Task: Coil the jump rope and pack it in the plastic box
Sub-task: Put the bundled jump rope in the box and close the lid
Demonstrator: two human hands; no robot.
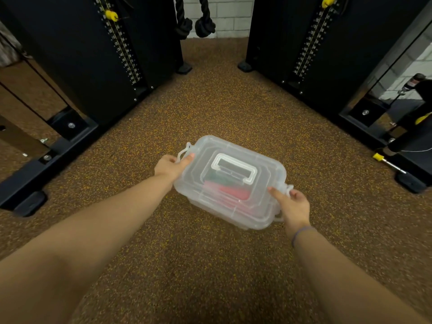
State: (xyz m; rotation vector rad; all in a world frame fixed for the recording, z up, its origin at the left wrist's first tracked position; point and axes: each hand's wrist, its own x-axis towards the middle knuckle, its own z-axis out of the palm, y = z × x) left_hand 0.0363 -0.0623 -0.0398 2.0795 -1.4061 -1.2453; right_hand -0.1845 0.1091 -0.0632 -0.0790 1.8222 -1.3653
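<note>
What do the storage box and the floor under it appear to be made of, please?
The box looks like thin translucent plastic with a slightly frosted, glossy finish: red and green shapes show blurred through its lid, and its edges catch light. The floor seems to be rubber gym matting, matte and dark brown with yellow flecks and a grainy texture, though the exact material is uncertain.
</note>
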